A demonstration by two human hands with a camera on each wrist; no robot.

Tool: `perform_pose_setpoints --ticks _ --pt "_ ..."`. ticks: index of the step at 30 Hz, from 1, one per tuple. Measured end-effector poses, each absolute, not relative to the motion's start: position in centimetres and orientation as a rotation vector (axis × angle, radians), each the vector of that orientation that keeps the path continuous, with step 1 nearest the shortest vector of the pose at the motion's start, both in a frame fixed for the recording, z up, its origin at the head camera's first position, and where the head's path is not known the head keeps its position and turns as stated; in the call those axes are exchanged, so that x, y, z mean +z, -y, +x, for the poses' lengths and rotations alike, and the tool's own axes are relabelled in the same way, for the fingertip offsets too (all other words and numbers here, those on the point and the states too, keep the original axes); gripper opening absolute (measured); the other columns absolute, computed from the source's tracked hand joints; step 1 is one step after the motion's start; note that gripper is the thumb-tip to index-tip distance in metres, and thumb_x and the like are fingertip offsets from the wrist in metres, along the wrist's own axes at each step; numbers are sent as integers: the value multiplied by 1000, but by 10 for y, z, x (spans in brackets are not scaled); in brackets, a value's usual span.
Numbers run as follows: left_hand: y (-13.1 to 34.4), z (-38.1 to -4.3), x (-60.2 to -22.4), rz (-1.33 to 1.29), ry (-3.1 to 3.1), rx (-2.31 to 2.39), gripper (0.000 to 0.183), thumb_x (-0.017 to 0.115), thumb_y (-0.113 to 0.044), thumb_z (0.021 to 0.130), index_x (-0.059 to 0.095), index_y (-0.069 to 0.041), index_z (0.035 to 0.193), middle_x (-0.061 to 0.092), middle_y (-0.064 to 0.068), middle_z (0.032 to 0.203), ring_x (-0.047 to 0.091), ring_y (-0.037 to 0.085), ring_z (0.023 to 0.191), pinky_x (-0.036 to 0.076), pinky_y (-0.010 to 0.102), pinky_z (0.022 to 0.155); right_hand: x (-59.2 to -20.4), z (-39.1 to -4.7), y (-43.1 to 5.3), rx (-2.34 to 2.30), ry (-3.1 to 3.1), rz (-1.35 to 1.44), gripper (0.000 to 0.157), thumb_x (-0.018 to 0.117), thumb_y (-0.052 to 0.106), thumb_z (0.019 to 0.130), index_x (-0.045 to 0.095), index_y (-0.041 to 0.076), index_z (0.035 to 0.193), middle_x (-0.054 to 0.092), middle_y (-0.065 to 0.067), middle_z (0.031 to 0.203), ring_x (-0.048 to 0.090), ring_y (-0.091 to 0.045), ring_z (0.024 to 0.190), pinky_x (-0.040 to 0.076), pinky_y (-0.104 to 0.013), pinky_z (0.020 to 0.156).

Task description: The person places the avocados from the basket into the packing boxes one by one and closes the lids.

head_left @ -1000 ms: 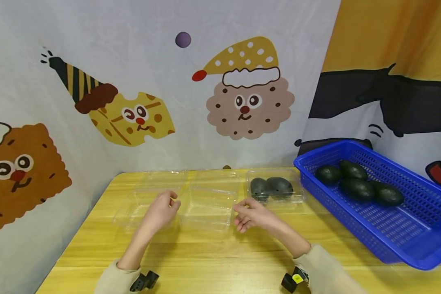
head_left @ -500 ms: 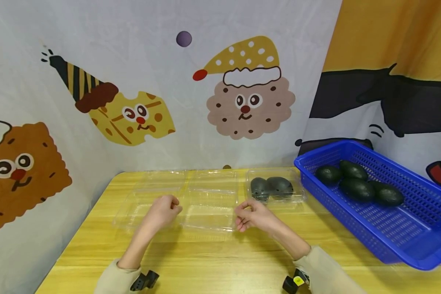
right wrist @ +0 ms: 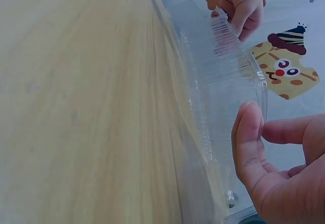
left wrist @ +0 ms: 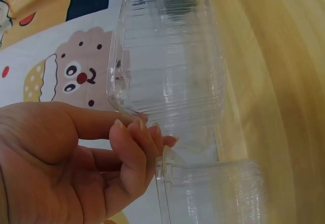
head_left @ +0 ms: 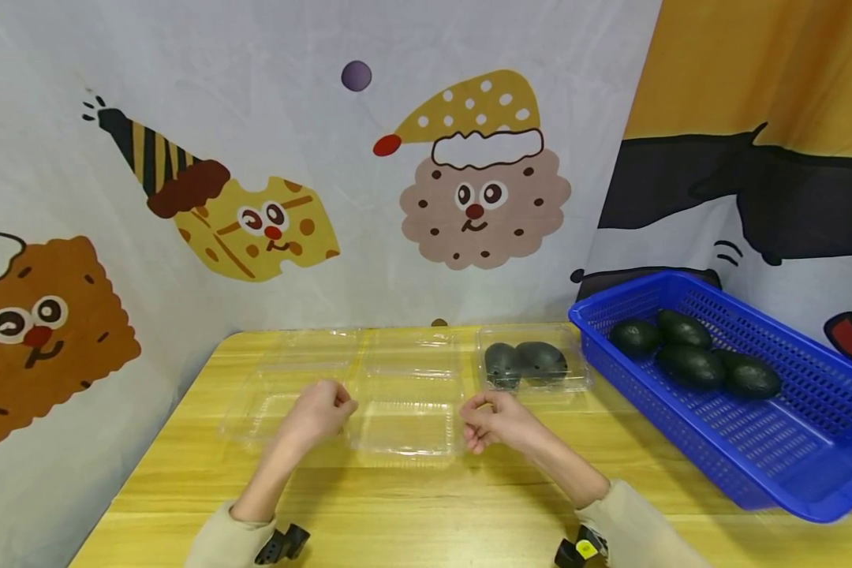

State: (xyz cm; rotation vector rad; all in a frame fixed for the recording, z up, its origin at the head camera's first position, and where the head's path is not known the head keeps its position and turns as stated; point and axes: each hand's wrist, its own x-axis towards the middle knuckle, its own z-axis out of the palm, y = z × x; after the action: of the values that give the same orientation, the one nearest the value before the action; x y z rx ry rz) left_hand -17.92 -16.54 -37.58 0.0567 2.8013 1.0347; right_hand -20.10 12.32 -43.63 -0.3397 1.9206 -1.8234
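A clear plastic clamshell box (head_left: 406,426) lies with its lid spread back on the wooden table, between the two hands. At its left rim the left hand (head_left: 318,412) pinches the edge with thumb and finger; the left wrist view shows the fingertips (left wrist: 133,127) at that rim. On the opposite side, the right hand (head_left: 502,422) pinches the right rim, thumb and index finger meeting over it in the right wrist view. Another open clamshell box (head_left: 244,422) is partly behind the left hand. Behind the right hand stands a closed clamshell box (head_left: 577,385) containing dark avocados (head_left: 542,360).
A blue perforated basket (head_left: 689,457) stands on the right, with several dark green avocados (head_left: 689,366) in its far part. A white cloth with cartoon prints (head_left: 291,142) hangs behind the table (head_left: 412,521).
The middle clamshell box has come slightly nearer to me, and its front part now lies flatter. Both hands have moved a little toward me and to the right with it.
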Motion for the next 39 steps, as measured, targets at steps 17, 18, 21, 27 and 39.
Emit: perform_pose_setpoints --ticks 17,18,21,27,39 --pt "153 -161 -391 156 -2798 959 23 55 -10 91 60 0 71 53 4 52 51 14 42 32 18 37 -436 -194 -136 -1722 -1974 -408 28 54 13 92 45 -11 103 61 -15 69 60 -21 58 54 -35 55" --pt "152 -161 -392 154 -2797 960 24 55 -10 92 60 0 70 52 4 51 51 15 42 32 17 37 -436 -193 -137 -1719 -1974 -411 28 54 13 92 45 -11 103 61 -15 69 60 -21 58 54 -35 55" --pt "149 -158 -392 161 -2801 953 26 55 -11 92 58 -2 68 51 4 50 51 16 42 31 18 37 -436 -191 -140 -1712 -1966 -411 28 54 13 92 45 -11 103 61 -15 69 59 -20 57 54 -35 55" --pt "146 -152 -393 217 -2795 973 25 54 -10 92 59 -1 70 50 3 47 51 16 40 32 18 36 -436 -188 -147 -1694 -1957 -421 29 54 13 92 45 -12 103 62 -15 69 60 -20 58 55 -36 56" --pt "151 -151 -401 340 -2633 1198 22 55 -9 92 60 2 74 55 3 55 54 14 45 46 24 41 -437 -180 -156 -1695 -1925 -463 30 53 12 93 43 -14 103 62 -16 69 60 -20 57 54 -33 53"
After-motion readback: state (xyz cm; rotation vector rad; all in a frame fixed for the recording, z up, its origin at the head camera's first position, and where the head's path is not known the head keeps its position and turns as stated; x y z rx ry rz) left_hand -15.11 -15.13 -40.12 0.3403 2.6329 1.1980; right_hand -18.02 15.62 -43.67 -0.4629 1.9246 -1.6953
